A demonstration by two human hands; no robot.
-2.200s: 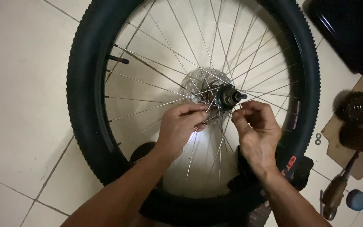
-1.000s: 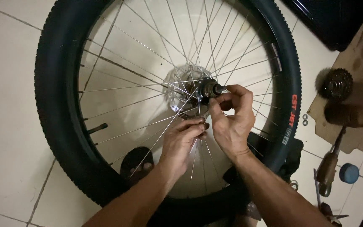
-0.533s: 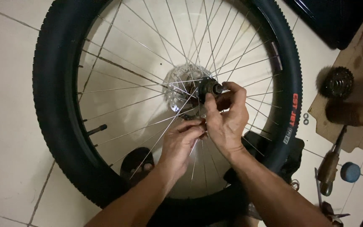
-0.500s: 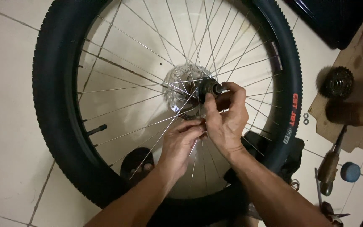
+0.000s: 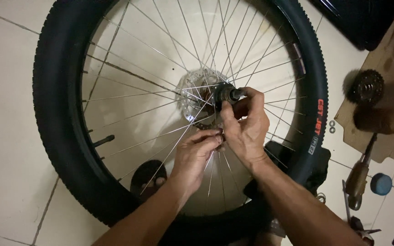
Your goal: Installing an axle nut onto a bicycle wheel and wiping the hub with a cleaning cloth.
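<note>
Flat on the pale floor tiles [image 5: 10, 136], the bicycle wheel [image 5: 60, 114] puts its hub [image 5: 226, 94] face-up at centre; the right hand [image 5: 247, 125] pinches the hub's axle end, while the left hand [image 5: 194, 152], fingertips pressed together among spokes, steadies just beneath.

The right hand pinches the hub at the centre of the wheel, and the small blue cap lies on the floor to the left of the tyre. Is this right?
Not quite. The right hand does pinch the hub at the wheel's centre, but the small blue cap lies on the floor to the right of the tyre, near the tools. The head view shows this.
</note>
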